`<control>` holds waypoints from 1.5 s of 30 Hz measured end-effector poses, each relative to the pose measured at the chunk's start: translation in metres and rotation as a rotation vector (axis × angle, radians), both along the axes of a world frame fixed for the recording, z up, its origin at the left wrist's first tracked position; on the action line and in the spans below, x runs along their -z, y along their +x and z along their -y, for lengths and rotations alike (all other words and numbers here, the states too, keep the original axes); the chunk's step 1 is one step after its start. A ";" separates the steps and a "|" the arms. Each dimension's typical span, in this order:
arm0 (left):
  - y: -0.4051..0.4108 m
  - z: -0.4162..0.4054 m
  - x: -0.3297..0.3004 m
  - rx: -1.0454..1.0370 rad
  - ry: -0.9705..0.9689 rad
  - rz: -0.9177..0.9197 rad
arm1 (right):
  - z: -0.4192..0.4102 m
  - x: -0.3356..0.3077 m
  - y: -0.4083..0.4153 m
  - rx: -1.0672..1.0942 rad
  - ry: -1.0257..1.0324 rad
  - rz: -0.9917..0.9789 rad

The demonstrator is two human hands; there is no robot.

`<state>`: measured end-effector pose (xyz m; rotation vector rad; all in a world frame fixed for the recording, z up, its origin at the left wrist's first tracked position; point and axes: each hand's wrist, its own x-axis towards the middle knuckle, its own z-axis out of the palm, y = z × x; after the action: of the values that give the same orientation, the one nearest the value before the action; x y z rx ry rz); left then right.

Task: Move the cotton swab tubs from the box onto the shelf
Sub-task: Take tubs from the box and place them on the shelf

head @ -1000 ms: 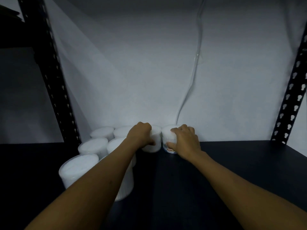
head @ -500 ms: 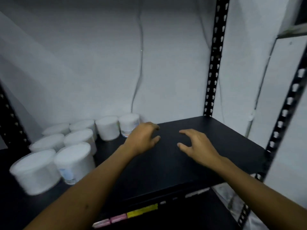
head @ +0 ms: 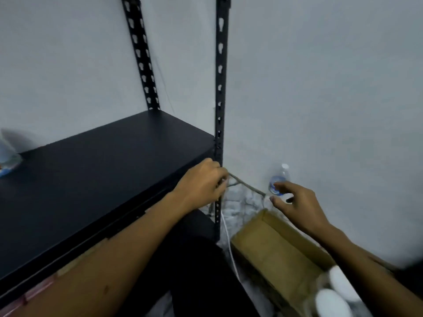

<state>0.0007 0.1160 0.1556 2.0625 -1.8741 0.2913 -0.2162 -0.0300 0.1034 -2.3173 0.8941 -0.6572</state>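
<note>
A person's two bare arms reach out from beside a black metal shelf (head: 103,165) toward a cardboard box (head: 274,245) on the floor. The left hand (head: 201,181) hangs at the shelf's front right corner, just in front of the slotted black post (head: 220,110), its fingers curled loosely downward and holding nothing. The right hand (head: 295,202) is stretched out above the far end of the box, fingers spread and released, empty.

The box stands open at the lower right, beside the shelf's foot and against a pale wall (head: 332,88). In its near end lie at least two white-lidded swab tubs (head: 332,303), blurred by motion; how many more it holds cannot be told. One further tub (head: 8,154) shows at the far left edge of the frame, on the shelf top near the wall, cut off by the picture's border and blurred.

A small water bottle (head: 280,179) with a blue label stands on the floor by the wall, beyond the right hand's fingertips. A white cable (head: 229,243) runs down the floor between the post and the box.
</note>
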 end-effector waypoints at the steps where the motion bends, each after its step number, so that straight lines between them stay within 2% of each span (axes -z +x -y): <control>1: -0.008 0.014 0.007 0.033 0.020 -0.010 | 0.008 0.008 -0.014 0.044 0.019 -0.012; 7: -0.075 0.092 0.057 0.200 0.172 -0.083 | 0.038 0.059 -0.089 0.294 0.173 -0.070; 11: -0.130 0.132 0.108 0.330 0.342 -0.159 | 0.052 0.107 -0.136 0.416 0.294 -0.060; 15: -0.179 0.156 0.152 0.460 0.405 -0.113 | 0.067 0.161 -0.181 0.512 0.390 -0.140; 20: -0.239 0.142 0.244 0.453 0.510 -0.144 | 0.076 0.216 -0.211 0.591 0.533 -0.213; 22: -0.255 0.126 0.284 0.459 0.635 -0.062 | 0.078 0.237 -0.209 0.588 0.574 -0.214; 25: -0.274 0.106 0.321 0.476 0.611 -0.056 | 0.078 0.255 -0.199 0.589 0.624 -0.187; 28: -0.281 0.106 0.342 0.514 0.586 -0.130 | 0.081 0.266 -0.195 0.634 0.564 -0.161; 32: -0.288 0.114 0.349 0.462 0.580 -0.252 | 0.088 0.272 -0.192 0.583 0.479 -0.262; 37: -0.275 0.115 0.354 0.395 0.523 -0.578 | 0.090 0.271 -0.196 0.483 0.391 -0.343; 42: -0.242 0.106 0.338 0.134 0.560 -0.702 | 0.084 0.260 -0.197 0.458 0.393 -0.336; 45: -0.218 0.103 0.321 0.025 0.472 -0.732 | 0.079 0.256 -0.188 0.459 0.393 -0.368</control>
<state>-0.2172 0.0134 -0.1650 2.0020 -1.5745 -0.8756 -0.4046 -0.1090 -0.1522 -1.9136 1.5951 -0.1933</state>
